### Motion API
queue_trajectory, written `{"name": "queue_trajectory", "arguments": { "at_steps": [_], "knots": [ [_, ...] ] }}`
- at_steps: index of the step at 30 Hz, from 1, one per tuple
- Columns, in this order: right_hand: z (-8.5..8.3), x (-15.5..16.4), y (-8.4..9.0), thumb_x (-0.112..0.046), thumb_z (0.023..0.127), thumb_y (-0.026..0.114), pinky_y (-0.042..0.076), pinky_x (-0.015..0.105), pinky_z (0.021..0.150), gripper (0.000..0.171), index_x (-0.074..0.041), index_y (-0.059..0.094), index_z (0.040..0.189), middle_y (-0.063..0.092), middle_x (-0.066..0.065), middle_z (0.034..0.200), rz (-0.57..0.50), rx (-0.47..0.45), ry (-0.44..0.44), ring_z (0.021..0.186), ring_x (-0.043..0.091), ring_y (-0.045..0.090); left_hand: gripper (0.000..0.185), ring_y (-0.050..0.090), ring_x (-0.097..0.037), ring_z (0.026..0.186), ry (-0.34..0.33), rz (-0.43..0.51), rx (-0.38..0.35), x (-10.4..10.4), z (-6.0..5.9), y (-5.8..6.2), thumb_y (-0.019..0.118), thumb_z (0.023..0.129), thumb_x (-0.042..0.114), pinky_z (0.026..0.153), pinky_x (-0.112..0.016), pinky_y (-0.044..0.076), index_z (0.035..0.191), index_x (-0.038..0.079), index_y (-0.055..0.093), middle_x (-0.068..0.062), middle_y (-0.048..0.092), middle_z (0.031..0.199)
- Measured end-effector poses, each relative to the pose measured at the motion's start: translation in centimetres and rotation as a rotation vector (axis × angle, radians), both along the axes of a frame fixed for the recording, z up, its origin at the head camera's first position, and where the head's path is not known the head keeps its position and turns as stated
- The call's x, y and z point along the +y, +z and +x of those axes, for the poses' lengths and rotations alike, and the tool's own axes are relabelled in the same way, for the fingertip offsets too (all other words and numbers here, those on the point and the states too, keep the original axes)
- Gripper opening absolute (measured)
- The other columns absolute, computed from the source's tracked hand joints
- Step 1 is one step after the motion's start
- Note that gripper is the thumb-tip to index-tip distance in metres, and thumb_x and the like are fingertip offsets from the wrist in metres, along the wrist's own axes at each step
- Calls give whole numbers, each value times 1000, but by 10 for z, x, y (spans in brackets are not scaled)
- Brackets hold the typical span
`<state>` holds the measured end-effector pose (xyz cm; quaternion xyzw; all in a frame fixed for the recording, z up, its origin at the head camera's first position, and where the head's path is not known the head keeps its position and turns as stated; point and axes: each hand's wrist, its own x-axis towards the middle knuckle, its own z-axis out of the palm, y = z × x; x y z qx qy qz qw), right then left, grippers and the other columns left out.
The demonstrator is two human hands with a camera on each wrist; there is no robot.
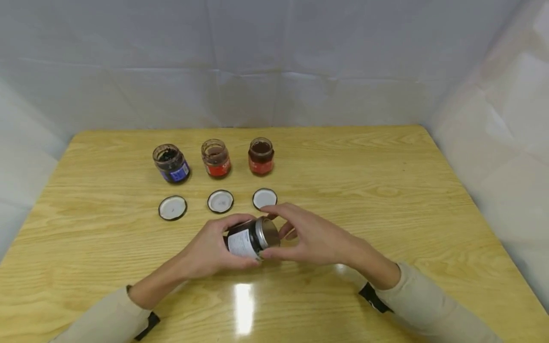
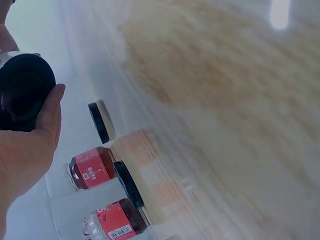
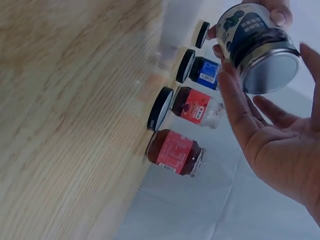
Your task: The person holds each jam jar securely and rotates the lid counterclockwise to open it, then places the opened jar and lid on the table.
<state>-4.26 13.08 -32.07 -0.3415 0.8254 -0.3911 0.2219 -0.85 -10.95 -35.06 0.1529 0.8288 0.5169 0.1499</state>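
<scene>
My left hand (image 1: 213, 248) grips a dark glass jar (image 1: 241, 243) with a white label, held tilted on its side above the table. The jar's silver lid (image 1: 270, 232) is on and faces right. Around this lid curve the fingers and thumb of my right hand (image 1: 315, 237), the thumb at its near edge. The right wrist view shows the lid's flat top (image 3: 270, 73) between spread fingers, with the palm apart from it. From the left wrist the jar's dark base (image 2: 25, 92) shows, with the left fingers wrapped about its side.
Behind stand three open jars: one blue-labelled (image 1: 171, 164), one red-labelled (image 1: 216, 159) and one darker red (image 1: 260, 156). Before them lie three upturned lids, a left lid (image 1: 173, 208), a middle lid (image 1: 220, 201) and a right lid (image 1: 264, 198), on the wooden table (image 1: 364, 190).
</scene>
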Motion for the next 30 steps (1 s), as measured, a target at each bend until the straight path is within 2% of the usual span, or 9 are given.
{"name": "queue_trajectory", "arguments": {
  "at_steps": [3, 7, 11, 14, 16, 18, 24, 26, 30],
  "knots": [
    [1, -2, 0, -47, 82, 72, 52, 24, 79, 71, -14, 46, 138, 53, -5, 126, -16, -42, -38, 93, 7, 60, 75, 61, -19, 84, -1, 3, 3, 1, 0, 0, 90, 61, 34, 65, -33, 54, 126, 18, 57, -1, 63, 103],
    [1, -2, 0, -40, 81, 76, 51, 23, 80, 66, -13, 49, 136, 53, -5, 123, -52, -23, -15, 93, 9, 60, 74, 60, -19, 85, -6, 6, 1, 1, 0, 0, 90, 60, 34, 66, -33, 54, 125, 20, 58, 0, 63, 103],
    [-1, 0, 0, -35, 81, 76, 50, 24, 84, 64, -14, 50, 135, 52, -5, 123, -89, 49, 65, 100, 9, 57, 75, 60, -19, 86, -10, 7, 1, 1, 1, -1, 90, 60, 34, 67, -33, 54, 126, 19, 57, 0, 63, 104],
    [-3, 2, 1, -37, 82, 75, 48, 25, 87, 62, -16, 50, 134, 51, -6, 126, -86, 139, 132, 106, 9, 54, 76, 60, -19, 86, -19, 8, -1, 0, 1, -1, 90, 61, 33, 68, -33, 54, 128, 18, 56, 0, 62, 105],
    [-3, 3, 1, -39, 82, 74, 47, 25, 89, 61, -17, 49, 134, 50, -6, 128, -78, 166, 154, 109, 8, 52, 77, 60, -18, 86, -24, 7, -5, 0, 2, -1, 89, 61, 33, 68, -33, 53, 128, 17, 56, 0, 62, 106],
    [-3, 4, 2, -42, 82, 73, 47, 26, 90, 66, -18, 46, 137, 48, -5, 130, -54, 147, 144, 108, 8, 52, 77, 60, -19, 86, -24, 7, -8, 0, 3, 0, 89, 62, 33, 68, -33, 54, 128, 17, 56, 0, 62, 105],
    [1, 2, 3, -52, 83, 68, 49, 25, 85, 68, -17, 45, 137, 49, -3, 128, 15, -29, 5, 98, 8, 58, 73, 60, -19, 84, -10, 0, -5, 1, 3, 0, 89, 62, 33, 66, -33, 54, 126, 18, 57, 0, 63, 102],
    [2, 0, 3, -50, 83, 69, 50, 24, 84, 63, -16, 48, 132, 51, -3, 124, 5, -35, -6, 97, 8, 58, 72, 60, -19, 84, -7, -5, -4, 1, 3, 0, 89, 62, 34, 66, -33, 53, 125, 19, 58, 0, 63, 102],
    [1, 1, 2, -42, 83, 73, 49, 24, 85, 60, -15, 49, 131, 51, -5, 121, -38, 32, 44, 98, 8, 57, 73, 60, -19, 85, -10, 0, -12, 0, 3, 0, 90, 61, 34, 67, -33, 53, 125, 20, 58, 0, 63, 103]
  ]
}}
